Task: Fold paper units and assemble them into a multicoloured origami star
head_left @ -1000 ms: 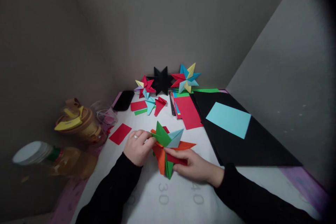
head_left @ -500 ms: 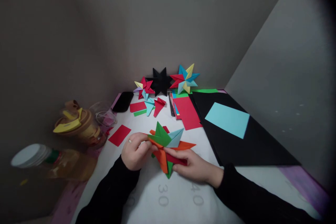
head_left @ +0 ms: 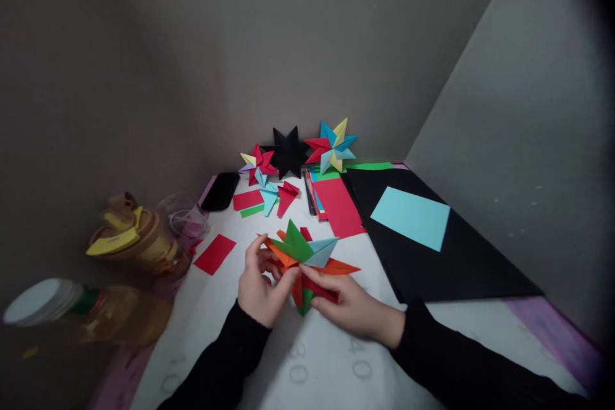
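Observation:
A folded paper star (head_left: 298,245) with green, orange, light blue and red points is held above the white table, between my two hands. My left hand (head_left: 262,285) grips its left side, thumb near the centre and fingers curled round an orange point. On the lower right, my right hand (head_left: 348,301) pinches a red point between thumb and fingers. Part of the star's underside is hidden by the hands. Beyond it lie folded light blue (head_left: 269,195) and red (head_left: 287,197) paper pieces.
Finished stars lean at the back wall: a small red one (head_left: 259,161), a black one (head_left: 287,152) and a multicoloured one (head_left: 333,144). Black sheets (head_left: 461,262) carry a light blue sheet (head_left: 410,216) at right. A phone (head_left: 221,191), red paper (head_left: 214,254) and a jar (head_left: 125,314) stand left.
My left hand has shifted its grip, its thumb now reaching the star's centre and its fingers at the left point. The right hand keeps its pinch. The view has shifted slightly.

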`<state>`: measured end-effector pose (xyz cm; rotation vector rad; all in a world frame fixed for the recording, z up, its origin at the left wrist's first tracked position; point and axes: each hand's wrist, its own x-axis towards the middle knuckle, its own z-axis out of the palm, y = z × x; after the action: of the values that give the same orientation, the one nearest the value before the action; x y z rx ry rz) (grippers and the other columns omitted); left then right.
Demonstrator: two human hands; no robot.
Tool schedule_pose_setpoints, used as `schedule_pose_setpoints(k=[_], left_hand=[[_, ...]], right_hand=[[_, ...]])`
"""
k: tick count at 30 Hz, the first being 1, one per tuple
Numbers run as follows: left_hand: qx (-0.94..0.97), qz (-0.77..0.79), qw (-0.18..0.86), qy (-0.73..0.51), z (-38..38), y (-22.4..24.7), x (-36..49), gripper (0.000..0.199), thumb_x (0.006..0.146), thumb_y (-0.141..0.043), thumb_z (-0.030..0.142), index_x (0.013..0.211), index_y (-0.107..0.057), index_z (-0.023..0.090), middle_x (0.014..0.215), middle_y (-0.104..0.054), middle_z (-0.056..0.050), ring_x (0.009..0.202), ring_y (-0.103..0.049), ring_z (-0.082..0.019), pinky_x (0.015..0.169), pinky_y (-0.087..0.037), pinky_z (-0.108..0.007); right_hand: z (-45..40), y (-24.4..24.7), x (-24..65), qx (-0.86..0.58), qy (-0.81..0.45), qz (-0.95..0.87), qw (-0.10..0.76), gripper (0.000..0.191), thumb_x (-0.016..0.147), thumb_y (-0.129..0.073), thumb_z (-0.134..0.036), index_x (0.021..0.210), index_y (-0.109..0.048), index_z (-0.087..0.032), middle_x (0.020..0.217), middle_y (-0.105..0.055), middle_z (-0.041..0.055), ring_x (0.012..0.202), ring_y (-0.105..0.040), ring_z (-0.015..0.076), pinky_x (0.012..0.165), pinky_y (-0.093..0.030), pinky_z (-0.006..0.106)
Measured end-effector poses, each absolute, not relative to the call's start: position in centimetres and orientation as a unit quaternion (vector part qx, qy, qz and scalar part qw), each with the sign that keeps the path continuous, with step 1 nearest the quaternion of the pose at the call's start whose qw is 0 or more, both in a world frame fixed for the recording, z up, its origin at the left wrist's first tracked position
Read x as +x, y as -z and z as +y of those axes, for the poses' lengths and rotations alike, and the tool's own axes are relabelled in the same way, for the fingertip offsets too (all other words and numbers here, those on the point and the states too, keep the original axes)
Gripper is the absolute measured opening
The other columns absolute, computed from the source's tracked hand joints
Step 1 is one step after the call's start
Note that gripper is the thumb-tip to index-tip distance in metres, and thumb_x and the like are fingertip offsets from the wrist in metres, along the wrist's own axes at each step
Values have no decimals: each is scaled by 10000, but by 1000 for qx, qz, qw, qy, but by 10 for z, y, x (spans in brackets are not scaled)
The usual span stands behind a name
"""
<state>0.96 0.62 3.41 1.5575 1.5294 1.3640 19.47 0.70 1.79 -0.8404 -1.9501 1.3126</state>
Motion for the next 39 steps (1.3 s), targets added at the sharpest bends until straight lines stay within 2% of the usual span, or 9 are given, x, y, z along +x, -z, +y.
schedule_pose_setpoints(k=[5, 10, 14, 19, 23, 29, 32, 36, 39], left_hand=[[434, 525, 391, -619, 7, -33, 26, 823, 661, -693, 215, 1333, -222, 271, 923, -520, -9, 699, -579, -102, 539, -480, -185], [321, 480, 451, -680, 8, -33, 41, 665, 684, -670, 184, 1239, -308, 235, 928, -562, -16, 784, -619, -106, 747, -505, -248], [258, 476, 465, -701, 11, -33, 57, 525, 712, -667, 195, 1153, -384, 231, 895, -600, -16, 770, -630, -112, 728, -503, -250], [214, 478, 449, -724, 15, -30, 71, 413, 734, -659, 209, 1080, -434, 229, 864, -593, 0, 748, -619, -107, 681, -498, -229], [213, 484, 439, -726, 17, -25, 76, 361, 774, -639, 328, 1063, -449, 222, 835, -573, 10, 696, -588, -82, 638, -471, -193], [301, 445, 473, -699, 14, -20, 64, 499, 739, -646, 468, 1110, -431, 214, 871, -555, -12, 720, -582, -105, 671, -479, -240], [458, 500, 369, -636, 13, -28, 35, 468, 715, -689, 381, 1092, -482, 197, 925, -560, -53, 814, -578, -156, 698, -480, -282], [660, 551, 40, -509, 18, -50, -14, 506, 694, -713, 282, 1144, -495, 210, 1124, -522, -105, 1043, -506, -254, 805, -452, -383], [750, 501, 17, -432, 24, -63, -36, 368, 748, -666, 234, 1084, -522, 189, 1045, -582, -92, 978, -541, -226, 813, -459, -377]], right_hand=[[1, -19, 189, -315, -450, -770, 324, 616, 820, -495, -122, 1402, -325, -235, 1394, -438, 66, 1250, -452, 229, 1060, -340, 414], [-2, -20, 186, -323, -417, -783, 331, 643, 816, -492, -120, 1417, -291, -234, 1428, -387, 69, 1305, -374, 234, 1086, -297, 422], [-2, -18, 186, -338, -399, -783, 337, 665, 810, -496, -112, 1423, -273, -241, 1443, -361, 69, 1326, -336, 248, 1096, -271, 443], [0, -17, 187, -339, -405, -777, 341, 702, 800, -484, -91, 1436, -226, -238, 1432, -380, 71, 1287, -402, 236, 1062, -347, 404], [0, -16, 187, -341, -411, -771, 347, 698, 786, -485, -78, 1428, -254, -229, 1425, -390, 72, 1286, -404, 227, 1071, -334, 408], [4, -15, 191, -347, -448, -737, 369, 624, 797, -498, -102, 1391, -350, -225, 1359, -484, 63, 1238, -466, 235, 1047, -370, 411], [6, -16, 195, -339, -479, -718, 374, 584, 811, -523, -136, 1372, -384, -221, 1361, -480, 59, 1246, -457, 237, 1055, -355, 415], [8, -21, 198, -326, -532, -697, 354, 576, 800, -557, -153, 1352, -410, -222, 1363, -473, 58, 1255, -445, 238, 1048, -362, 409], [8, -24, 199, -302, -538, -708, 343, 589, 783, -561, -122, 1344, -420, -234, 1352, -488, 57, 1236, -469, 233, 1035, -377, 403]])
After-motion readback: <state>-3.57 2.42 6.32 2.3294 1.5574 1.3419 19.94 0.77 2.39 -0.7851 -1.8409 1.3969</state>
